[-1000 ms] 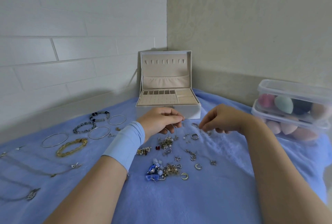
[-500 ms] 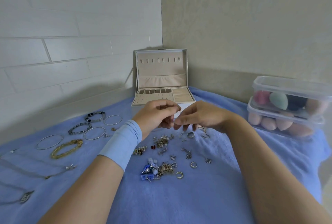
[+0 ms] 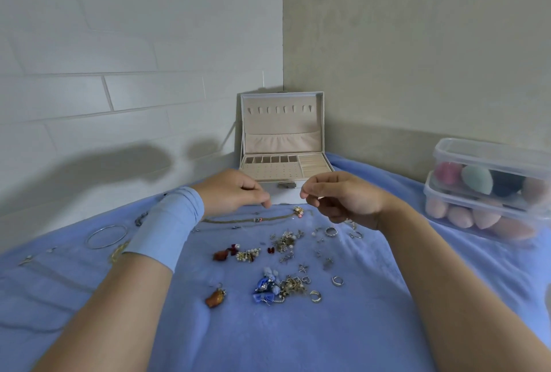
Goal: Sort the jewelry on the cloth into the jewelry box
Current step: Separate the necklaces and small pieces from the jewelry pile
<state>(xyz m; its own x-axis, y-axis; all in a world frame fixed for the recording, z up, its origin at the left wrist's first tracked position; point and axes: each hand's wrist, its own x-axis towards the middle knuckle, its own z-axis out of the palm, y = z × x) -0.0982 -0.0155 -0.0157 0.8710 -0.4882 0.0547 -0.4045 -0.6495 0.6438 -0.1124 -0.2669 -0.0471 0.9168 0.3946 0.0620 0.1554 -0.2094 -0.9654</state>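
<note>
you are at the very start of this sort, going by what shows. the jewelry box [image 3: 281, 121] stands open at the far edge of the cloth [image 3: 298, 336], lid upright. its row of small cells [image 3: 269, 159], the perforated stud panel [image 3: 269, 169] and the ring rolls [image 3: 314, 164] all look bare. i see nothing placed in it yet.

nearly everything is left to do. on the cloth in front of you lie:
- a long necklace [image 3: 238, 219] stretched just below your hands
- a loose scatter of earrings [image 3: 286, 242] and a few rings [image 3: 331, 231] in the middle
- a blue bow piece [image 3: 264, 289] and an amber pendant [image 3: 214, 299] nearer you
- a silver bangle [image 3: 106, 237] off to the left, with more chains that are blurred

your left hand [image 3: 232, 193] and right hand [image 3: 346, 200] hover side by side, apart, in front of the box and above the necklace. each has its fingers curled in and the fingertips drawn together as if pinching. whatever sits between them is too small or blurred to make out, so i cannot tell whether either hand grips a piece or is closed on nothing.

my judgement is that you are on the first item or close to it, probably a small one bound for the stud panel. the stacked plastic containers [image 3: 492, 157] of sponges at the right are not part of the job.
</note>
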